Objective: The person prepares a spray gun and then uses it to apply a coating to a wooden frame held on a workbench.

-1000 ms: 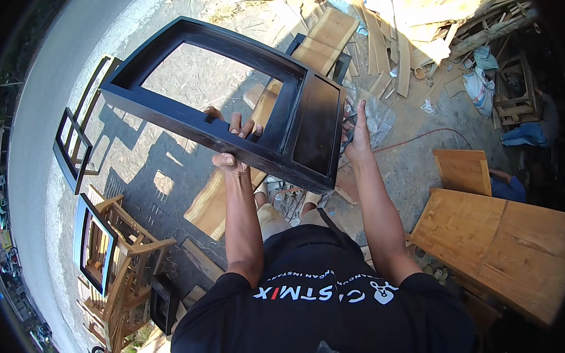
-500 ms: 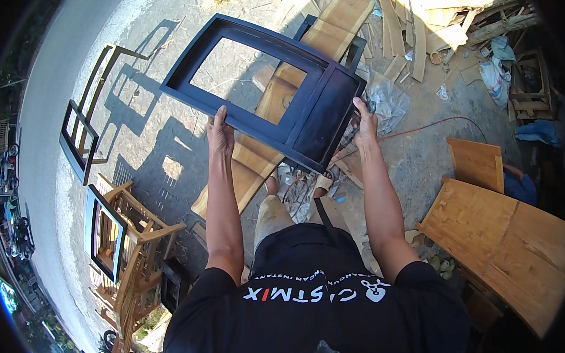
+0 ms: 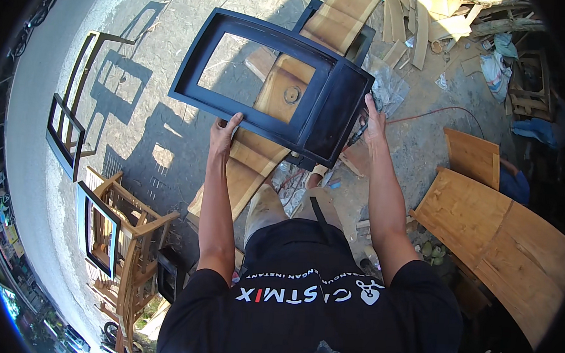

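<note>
Far left: a black standing frame [image 3: 78, 139] rests near the pale edge of the road, its shadow on the ground to its right.
Chair: a wooden chair [image 3: 138, 228] stands below that, with a small black-rimmed frame [image 3: 83, 226] leaning against it.
Left hand: the left hand [image 3: 223, 133] is closed on the near long edge of the big dark frame [image 3: 318, 100] – thumb laid up over the rail, the other fingers mostly hidden behind it. The forearm rises almost straight up, elbow slightly bent.
Big dark frame: up in the air before the person, between both hands, above a pale wooden plank [image 3: 339, 17]; its face is turned up toward the head.
Long axis: runs from upper left to lower right, crossing the plank's line. The slightly bowed end with the large opening points left; the end with the solid panel points right and somewhat lower.
Through the opening: part of the plank, with a dark ring mark, and some ground.
Right hand: the right hand [image 3: 375, 122] grips the panel end, thumb pointing up along the edge, fingers tucked underneath – a dark object there is too hidden to name. The forearm leans inward from the shoulder.
Right side: a thin red hose [image 3: 436, 111] curves over the ground; beyond it is a brown wooden cabinet [image 3: 465, 202].
Far right: another person's blue sleeve [image 3: 513, 185] shows behind the cabinet.
</note>
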A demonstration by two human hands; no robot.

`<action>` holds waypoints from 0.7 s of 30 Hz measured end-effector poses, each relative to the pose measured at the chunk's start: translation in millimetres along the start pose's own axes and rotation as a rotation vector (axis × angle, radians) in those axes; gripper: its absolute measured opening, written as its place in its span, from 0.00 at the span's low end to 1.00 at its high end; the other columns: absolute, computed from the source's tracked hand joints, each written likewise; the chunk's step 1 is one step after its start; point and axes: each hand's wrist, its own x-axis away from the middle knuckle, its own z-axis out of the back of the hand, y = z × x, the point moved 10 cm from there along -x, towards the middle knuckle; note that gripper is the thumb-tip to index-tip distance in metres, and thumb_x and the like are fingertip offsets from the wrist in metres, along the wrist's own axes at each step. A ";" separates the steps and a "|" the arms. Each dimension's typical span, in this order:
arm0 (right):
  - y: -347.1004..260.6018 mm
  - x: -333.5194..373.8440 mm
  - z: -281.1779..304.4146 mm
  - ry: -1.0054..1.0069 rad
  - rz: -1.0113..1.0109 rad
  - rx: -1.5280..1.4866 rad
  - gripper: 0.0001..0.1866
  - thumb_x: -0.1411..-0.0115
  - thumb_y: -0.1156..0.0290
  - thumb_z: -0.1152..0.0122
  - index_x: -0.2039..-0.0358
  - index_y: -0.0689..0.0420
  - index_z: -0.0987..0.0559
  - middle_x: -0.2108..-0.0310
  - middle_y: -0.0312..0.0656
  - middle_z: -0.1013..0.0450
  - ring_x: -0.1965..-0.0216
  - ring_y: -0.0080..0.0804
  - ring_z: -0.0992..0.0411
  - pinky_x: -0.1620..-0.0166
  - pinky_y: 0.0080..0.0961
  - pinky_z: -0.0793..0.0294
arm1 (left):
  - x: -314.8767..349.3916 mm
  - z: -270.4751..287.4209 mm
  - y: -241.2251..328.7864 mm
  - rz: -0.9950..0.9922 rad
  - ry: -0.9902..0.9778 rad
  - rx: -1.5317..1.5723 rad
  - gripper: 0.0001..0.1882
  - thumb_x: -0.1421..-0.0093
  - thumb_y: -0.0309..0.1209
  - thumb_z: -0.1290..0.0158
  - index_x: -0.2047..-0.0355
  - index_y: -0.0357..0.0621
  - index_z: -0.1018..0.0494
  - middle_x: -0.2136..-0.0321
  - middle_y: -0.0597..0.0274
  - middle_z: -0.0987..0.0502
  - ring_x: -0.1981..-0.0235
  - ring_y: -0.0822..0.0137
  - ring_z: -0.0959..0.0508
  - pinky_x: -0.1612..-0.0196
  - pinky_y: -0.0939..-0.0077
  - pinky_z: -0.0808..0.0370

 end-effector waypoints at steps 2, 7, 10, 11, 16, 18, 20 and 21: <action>-30.9 10.8 0.8 0.072 0.080 0.218 0.27 0.31 0.48 0.40 0.53 0.65 0.22 0.64 0.40 0.19 0.67 0.27 0.19 0.78 0.22 0.31 | 2.0 6.4 -6.9 0.053 0.005 -0.014 0.32 0.44 0.47 0.31 0.50 0.33 0.23 0.58 0.57 0.19 0.55 0.65 0.22 0.43 0.70 0.30; -129.1 87.1 -16.7 0.098 0.294 0.731 0.33 0.30 0.43 0.45 0.51 0.69 0.21 0.76 0.45 0.21 0.74 0.33 0.18 0.76 0.26 0.26 | 3.8 1.2 -4.9 0.138 -0.024 -0.086 0.33 0.45 0.49 0.30 0.49 0.36 0.22 0.63 0.60 0.19 0.55 0.66 0.22 0.46 0.70 0.30; -152.6 110.5 -69.5 -0.024 0.407 0.931 0.35 0.31 0.42 0.44 0.53 0.69 0.20 0.79 0.50 0.22 0.71 0.39 0.17 0.74 0.32 0.24 | 9.4 8.7 -6.8 0.160 0.020 -0.179 0.40 0.46 0.48 0.29 0.44 0.30 0.28 0.60 0.54 0.19 0.54 0.62 0.21 0.46 0.66 0.27; -167.8 110.7 -83.5 0.024 0.459 1.082 0.35 0.31 0.41 0.44 0.54 0.69 0.19 0.78 0.52 0.22 0.69 0.43 0.17 0.72 0.36 0.23 | 16.9 20.5 6.4 0.052 0.202 -0.271 0.40 0.45 0.48 0.30 0.43 0.29 0.29 0.56 0.50 0.21 0.50 0.60 0.23 0.43 0.63 0.29; -127.6 159.9 -159.6 -0.461 0.488 1.569 0.33 0.32 0.38 0.48 0.64 0.60 0.14 0.74 0.62 0.22 0.65 0.63 0.21 0.60 0.53 0.23 | 80.5 -46.3 86.3 -0.658 0.183 -0.690 0.34 0.37 0.44 0.39 0.38 0.36 0.32 0.39 0.42 0.32 0.34 0.48 0.34 0.31 0.51 0.41; -141.1 145.4 -159.4 -0.265 0.404 1.575 0.34 0.33 0.38 0.47 0.65 0.61 0.15 0.73 0.62 0.22 0.65 0.62 0.21 0.60 0.52 0.23 | 92.7 -92.9 81.5 -0.823 -0.155 -0.907 0.31 0.36 0.46 0.42 0.39 0.39 0.29 0.38 0.46 0.31 0.33 0.49 0.35 0.28 0.50 0.44; -171.0 124.0 -159.9 -0.007 0.452 1.570 0.36 0.35 0.37 0.45 0.67 0.65 0.15 0.76 0.61 0.22 0.69 0.61 0.21 0.63 0.50 0.23 | 90.6 -113.4 70.1 -0.869 -0.326 -1.026 0.29 0.35 0.49 0.44 0.41 0.42 0.26 0.39 0.49 0.30 0.33 0.51 0.35 0.27 0.50 0.47; -147.9 123.2 -169.4 -0.199 0.356 1.501 0.36 0.35 0.37 0.44 0.70 0.65 0.16 0.78 0.59 0.23 0.72 0.57 0.22 0.65 0.48 0.24 | 87.4 -115.1 67.1 -0.884 -0.353 -1.051 0.28 0.36 0.49 0.45 0.42 0.43 0.25 0.39 0.50 0.29 0.33 0.52 0.34 0.27 0.51 0.47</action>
